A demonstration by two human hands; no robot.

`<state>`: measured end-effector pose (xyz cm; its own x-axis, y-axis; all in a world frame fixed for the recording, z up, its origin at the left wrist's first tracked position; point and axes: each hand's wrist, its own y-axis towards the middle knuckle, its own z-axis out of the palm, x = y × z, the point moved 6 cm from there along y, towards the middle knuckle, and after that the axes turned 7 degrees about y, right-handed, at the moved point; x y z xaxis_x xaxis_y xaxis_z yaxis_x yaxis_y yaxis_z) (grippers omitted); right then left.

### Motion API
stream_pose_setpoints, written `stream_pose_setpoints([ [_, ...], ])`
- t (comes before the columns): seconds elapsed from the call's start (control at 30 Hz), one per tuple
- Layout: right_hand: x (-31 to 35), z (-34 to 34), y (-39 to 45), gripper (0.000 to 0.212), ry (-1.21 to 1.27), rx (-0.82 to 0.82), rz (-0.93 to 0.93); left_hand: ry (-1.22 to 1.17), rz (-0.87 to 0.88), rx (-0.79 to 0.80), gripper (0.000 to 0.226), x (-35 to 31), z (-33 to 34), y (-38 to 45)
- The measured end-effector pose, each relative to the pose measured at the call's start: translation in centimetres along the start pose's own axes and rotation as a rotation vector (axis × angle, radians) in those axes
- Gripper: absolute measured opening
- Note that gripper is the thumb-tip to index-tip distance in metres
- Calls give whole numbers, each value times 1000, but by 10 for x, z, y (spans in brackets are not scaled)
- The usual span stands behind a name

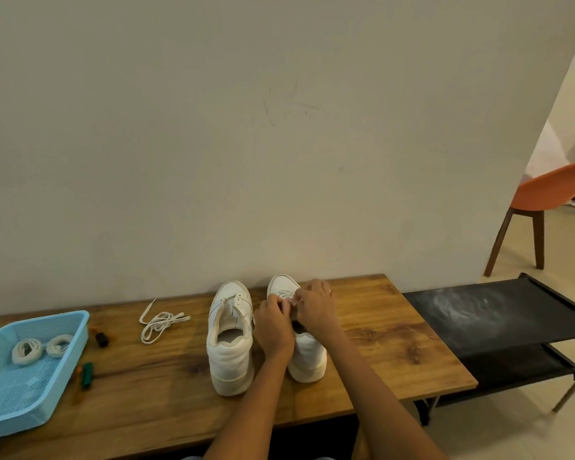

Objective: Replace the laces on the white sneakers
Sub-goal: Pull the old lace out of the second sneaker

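Two white sneakers stand side by side on the wooden table (379, 353), heels toward me. The left sneaker (230, 336) has bare eyelets. Over the right sneaker (307, 355), my left hand (274, 323) and my right hand (314, 307) meet at the lacing area, fingers curled and pinching the lace there; the lace itself is mostly hidden by the fingers. A loose white lace (161, 322) lies tangled on the table to the left of the sneakers. Two coiled white laces (27, 350) (59, 345) lie in a blue basket (63, 370).
A small black object (102, 339) and a green-and-orange tool (86, 375) lie beside the basket. A black fabric rack (498, 317) adjoins the table's right end. An orange chair (551, 190) stands further right. A wall runs right behind the table.
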<state>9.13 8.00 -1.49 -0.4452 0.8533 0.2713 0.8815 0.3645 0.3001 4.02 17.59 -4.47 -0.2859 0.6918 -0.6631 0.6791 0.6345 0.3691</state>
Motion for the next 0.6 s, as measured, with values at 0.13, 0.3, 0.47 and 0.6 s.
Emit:
stream_pose_setpoints([
  [0.13,-13,-30,-13,9,24,-383,298,0,-15,-23,20,0,-1,0],
  [0.3,-13,-25,-12,27,26,-338,236,-20,-10,-28,18,-1,-2,-2],
  [0.47,-17,-19,-11,40,187,-308,211,-4,-5,-26,20,-1,-1,-1],
  [0.6,-5,-6,-3,41,280,-25,8,21,5,-21,20,-1,-2,-2],
])
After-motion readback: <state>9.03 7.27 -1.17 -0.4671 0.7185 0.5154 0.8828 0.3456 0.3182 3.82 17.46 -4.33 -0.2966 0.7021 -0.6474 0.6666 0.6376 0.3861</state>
